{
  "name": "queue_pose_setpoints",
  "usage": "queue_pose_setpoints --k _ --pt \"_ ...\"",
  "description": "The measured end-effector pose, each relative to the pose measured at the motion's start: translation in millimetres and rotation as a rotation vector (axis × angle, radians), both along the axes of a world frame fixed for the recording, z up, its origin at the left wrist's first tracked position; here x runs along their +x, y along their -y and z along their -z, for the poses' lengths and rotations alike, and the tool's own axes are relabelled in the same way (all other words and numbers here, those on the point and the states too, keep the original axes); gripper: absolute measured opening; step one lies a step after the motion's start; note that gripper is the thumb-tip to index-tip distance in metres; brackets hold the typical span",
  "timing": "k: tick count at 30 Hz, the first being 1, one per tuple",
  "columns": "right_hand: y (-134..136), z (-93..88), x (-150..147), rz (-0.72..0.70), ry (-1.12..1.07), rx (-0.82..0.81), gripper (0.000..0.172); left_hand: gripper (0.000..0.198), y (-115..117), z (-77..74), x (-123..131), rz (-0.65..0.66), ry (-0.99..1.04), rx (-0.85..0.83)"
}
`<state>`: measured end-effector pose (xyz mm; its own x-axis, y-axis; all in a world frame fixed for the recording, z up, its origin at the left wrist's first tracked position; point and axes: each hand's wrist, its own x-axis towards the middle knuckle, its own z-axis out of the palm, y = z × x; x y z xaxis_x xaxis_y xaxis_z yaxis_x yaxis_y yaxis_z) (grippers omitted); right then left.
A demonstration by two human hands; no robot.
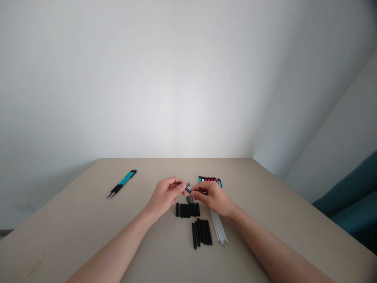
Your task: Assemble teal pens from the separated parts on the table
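Note:
Over the middle of the table, my left hand (167,195) and my right hand (212,196) are pinched on opposite ends of a small black pen part (187,190). A lighter band shows on it; my fingertips hide its ends, so I cannot tell if it is one piece or two. Just below lie several short black tubes (187,210) in a row, with small silver pen tips (190,199) partly hidden behind my fingers. Longer black tubes (202,232) lie nearer to me. White ink refills (219,228) lie partly under my right hand.
Two assembled pens (122,183), blue and black with silver tips, lie side by side at the left. Behind my right hand is a row of blue, white and red pen parts with black ends (207,179). The beige table (73,236) meets a white wall; a teal curtain (353,196) hangs at right.

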<state>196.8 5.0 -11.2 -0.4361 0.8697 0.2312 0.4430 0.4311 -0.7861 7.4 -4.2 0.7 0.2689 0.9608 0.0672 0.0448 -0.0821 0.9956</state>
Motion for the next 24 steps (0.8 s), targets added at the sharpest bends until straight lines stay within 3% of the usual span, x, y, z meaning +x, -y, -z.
queue_pose_setpoints --k 24 --pt "-2.6 2.6 0.1 -0.014 -0.061 -0.070 0.023 0.033 0.0 -0.9 -2.6 -0.011 -0.033 0.038"
